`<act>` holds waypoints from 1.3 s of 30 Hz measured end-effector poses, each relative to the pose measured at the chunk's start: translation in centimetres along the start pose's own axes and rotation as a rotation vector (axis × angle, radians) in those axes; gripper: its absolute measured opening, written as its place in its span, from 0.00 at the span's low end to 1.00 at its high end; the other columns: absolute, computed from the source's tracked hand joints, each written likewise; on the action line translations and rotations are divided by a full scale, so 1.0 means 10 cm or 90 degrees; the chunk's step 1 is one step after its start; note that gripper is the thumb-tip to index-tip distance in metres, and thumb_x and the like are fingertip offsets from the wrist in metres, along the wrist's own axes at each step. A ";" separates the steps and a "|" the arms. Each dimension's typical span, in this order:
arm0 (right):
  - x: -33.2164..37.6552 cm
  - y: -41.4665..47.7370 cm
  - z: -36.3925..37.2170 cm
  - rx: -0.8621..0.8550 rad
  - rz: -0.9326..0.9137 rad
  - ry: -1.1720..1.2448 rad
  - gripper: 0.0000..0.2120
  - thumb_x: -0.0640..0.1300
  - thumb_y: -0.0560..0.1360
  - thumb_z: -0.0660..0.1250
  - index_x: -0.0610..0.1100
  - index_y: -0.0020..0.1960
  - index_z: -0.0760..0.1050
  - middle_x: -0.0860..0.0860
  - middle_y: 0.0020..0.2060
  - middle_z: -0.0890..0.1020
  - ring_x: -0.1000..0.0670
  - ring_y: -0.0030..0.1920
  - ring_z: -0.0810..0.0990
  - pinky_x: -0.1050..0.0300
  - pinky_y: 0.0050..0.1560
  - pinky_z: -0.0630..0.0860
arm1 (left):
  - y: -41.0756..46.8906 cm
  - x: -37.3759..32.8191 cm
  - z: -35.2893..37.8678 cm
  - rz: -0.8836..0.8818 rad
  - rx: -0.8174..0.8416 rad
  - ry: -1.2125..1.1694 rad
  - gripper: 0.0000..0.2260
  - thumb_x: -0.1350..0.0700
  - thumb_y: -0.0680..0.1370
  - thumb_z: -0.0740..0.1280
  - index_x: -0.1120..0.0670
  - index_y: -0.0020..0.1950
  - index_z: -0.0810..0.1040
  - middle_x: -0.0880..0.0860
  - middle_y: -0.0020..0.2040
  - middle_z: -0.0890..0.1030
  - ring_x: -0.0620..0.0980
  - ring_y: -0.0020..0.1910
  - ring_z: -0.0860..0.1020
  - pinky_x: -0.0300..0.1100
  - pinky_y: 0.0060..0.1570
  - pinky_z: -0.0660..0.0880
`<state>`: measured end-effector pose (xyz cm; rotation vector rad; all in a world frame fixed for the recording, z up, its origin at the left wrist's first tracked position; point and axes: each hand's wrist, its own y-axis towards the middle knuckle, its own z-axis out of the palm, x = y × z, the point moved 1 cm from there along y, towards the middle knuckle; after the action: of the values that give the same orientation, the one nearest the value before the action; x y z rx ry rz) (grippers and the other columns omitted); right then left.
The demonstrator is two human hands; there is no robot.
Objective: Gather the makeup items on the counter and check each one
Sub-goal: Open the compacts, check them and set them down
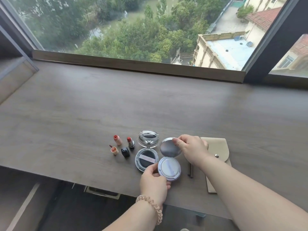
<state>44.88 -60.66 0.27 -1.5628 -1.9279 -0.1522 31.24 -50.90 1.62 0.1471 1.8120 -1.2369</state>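
Lavender plastic marks the cushion compact (pixel 169 168) that we hold open at the near edge of the grey wood-grain counter (pixel 83 105). Our left hand (pixel 154 182) grips the compact's base, fingers (pixel 150 169) closed around its left rim, a coiled peach hair tie (pixel 154 208) on that wrist. Our right hand (pixel 191 150) pinches the top rim of the raised mirrored lid (pixel 170 148), thumb and forefinger closed on it.

Just left of it, a second cushion compact (pixel 146 158) lies open on the counter, dark puff with a pale strap showing in its base and its clear lid (pixel 148 139) tilted back. Further left stand four small pieces: a red lipstick in a silver case (pixel 130 142), its black cap (pixel 125 151) lying just beside it, a peach tube with a red top (pixel 117 140), and a peach lip gloss bottle (pixel 114 150) with its wand sticking out.

To the right, under our right forearm, lies a beige pouch with a snap button (pixel 220 152). A thin dark pencil (pixel 190 170) rests on the counter between the lavender compact and the pouch.
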 end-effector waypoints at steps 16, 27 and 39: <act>-0.09 -0.03 0.03 -0.075 -0.003 0.036 0.13 0.62 0.75 0.59 0.57 0.49 0.78 0.59 0.42 0.81 0.52 0.56 0.73 0.49 0.66 0.55 | 0.08 0.15 0.05 0.109 -0.039 0.213 0.16 0.63 0.71 0.63 0.45 0.53 0.73 0.50 0.39 0.82 0.52 0.40 0.82 0.50 0.48 0.78; -0.37 -0.69 0.14 -0.218 0.049 -0.141 0.13 0.61 0.65 0.72 0.55 0.44 0.79 0.56 0.44 0.79 0.49 0.58 0.71 0.52 0.62 0.51 | 0.02 0.15 0.00 0.100 -0.001 0.265 0.19 0.58 0.67 0.66 0.49 0.58 0.75 0.48 0.51 0.81 0.50 0.48 0.81 0.50 0.54 0.77; -0.27 -0.73 0.14 -0.160 0.147 -0.294 0.13 0.60 0.67 0.62 0.53 0.42 0.78 0.54 0.45 0.77 0.49 0.60 0.69 0.51 0.58 0.59 | -0.18 0.01 -0.15 0.099 0.035 0.194 0.13 0.54 0.60 0.63 0.45 0.44 0.74 0.49 0.47 0.80 0.54 0.47 0.82 0.56 0.51 0.78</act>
<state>37.92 -64.32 -0.14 -2.1234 -2.1073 0.0762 29.32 -50.64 2.94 0.5219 1.9818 -1.2031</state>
